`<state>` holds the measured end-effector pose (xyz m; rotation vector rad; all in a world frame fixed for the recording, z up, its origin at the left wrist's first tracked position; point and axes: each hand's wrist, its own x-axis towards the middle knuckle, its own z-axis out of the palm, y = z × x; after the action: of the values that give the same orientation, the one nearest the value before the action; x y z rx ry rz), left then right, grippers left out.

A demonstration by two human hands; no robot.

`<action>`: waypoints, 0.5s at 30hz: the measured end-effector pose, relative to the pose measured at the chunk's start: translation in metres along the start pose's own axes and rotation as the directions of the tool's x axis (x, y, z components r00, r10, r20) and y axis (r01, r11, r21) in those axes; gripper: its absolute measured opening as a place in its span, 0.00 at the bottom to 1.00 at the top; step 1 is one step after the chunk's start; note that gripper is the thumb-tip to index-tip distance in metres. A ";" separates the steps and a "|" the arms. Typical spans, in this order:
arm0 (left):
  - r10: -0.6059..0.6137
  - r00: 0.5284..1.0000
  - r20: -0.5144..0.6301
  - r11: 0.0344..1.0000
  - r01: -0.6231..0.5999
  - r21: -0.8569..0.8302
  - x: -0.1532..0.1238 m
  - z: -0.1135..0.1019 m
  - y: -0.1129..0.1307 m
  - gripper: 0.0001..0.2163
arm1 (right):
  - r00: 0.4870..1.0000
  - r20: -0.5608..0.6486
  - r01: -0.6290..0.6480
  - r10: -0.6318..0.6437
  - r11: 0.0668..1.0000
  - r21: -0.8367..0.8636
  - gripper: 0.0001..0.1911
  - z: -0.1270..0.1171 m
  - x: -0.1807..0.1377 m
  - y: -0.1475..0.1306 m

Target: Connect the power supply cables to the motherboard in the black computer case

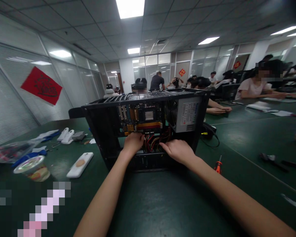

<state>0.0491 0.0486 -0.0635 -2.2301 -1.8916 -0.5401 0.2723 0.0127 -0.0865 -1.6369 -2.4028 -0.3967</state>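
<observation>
An open black computer case (101,128) stands on the dark green table (158,204) straight ahead. Inside it I see the motherboard (140,120), a silver power supply (187,115) at the right and a bundle of red and yellow cables (154,141) low down. My left hand (133,142) reaches into the case just under the motherboard, fingers curled inward and hidden. My right hand (179,150) rests at the case's lower opening beside the cables, its fingertips tucked in among them.
A red-handled screwdriver (218,165) lies right of the case. At the left lie a white phone (80,164), a plastic cup (34,168), white objects and a bag. Several people sit at tables behind and to the right; a black tool (271,158) lies far right.
</observation>
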 end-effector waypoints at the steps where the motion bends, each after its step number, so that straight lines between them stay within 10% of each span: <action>1: -0.001 1.000 -0.025 1.000 0.001 0.014 -0.006 -0.003 0.000 0.19 | 0.998 -0.039 0.054 -0.055 0.998 -0.020 0.34 0.004 -0.005 0.003; 9: -0.175 0.969 -0.174 0.985 0.173 -0.023 -0.067 -0.002 0.001 0.25 | 0.824 -0.377 0.317 -0.422 0.896 -0.310 0.18 0.020 -0.033 0.036; 15: -0.387 0.905 -0.180 0.917 0.358 -0.174 -0.039 0.000 -0.004 0.23 | 0.786 -0.464 0.296 -0.408 0.908 -0.296 0.19 0.020 -0.032 0.030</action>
<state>0.0399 0.0136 -0.0783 -1.7918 -2.2321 -0.9511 0.3112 0.0021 -0.1125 -0.9438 -2.2729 -1.0425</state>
